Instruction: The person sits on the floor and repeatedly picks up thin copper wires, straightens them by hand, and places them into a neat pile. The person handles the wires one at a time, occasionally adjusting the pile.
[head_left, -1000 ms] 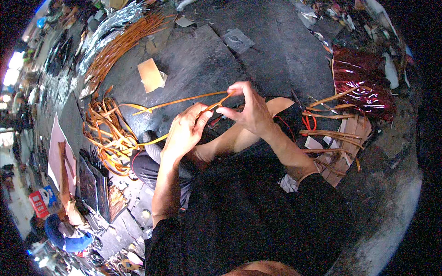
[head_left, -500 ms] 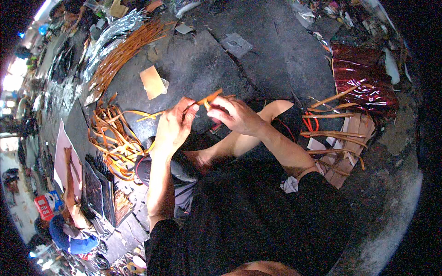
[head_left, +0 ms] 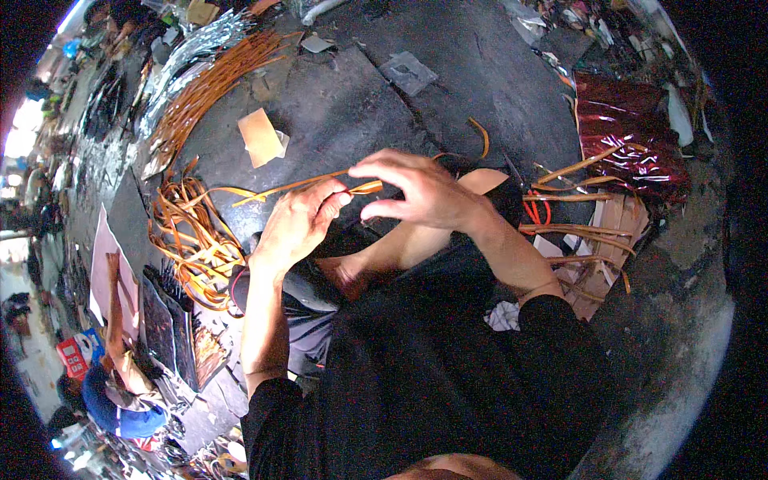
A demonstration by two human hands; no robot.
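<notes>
My left hand pinches a thin orange-tan strip between thumb and forefinger. A short bent part of this strip sticks out from its fingertips toward my right hand. My right hand is open around that part, with thumb and fingers apart; whether the fingers touch it I cannot tell. From behind my left hand a narrow length runs left to a tangled heap of similar strips. Past my right hand curls a strip end, whose link to the held strip is hidden.
A tan rectangular piece lies on the dark floor ahead. Bundled brown strips are at the far left. To the right are a dark red glossy sheet and several strips over flat boards. Another person's arm is at left.
My right hand has gone from closed on the strip to open. A curled strip end now shows beyond it. My left hand has shifted slightly left and down, still pinching.
</notes>
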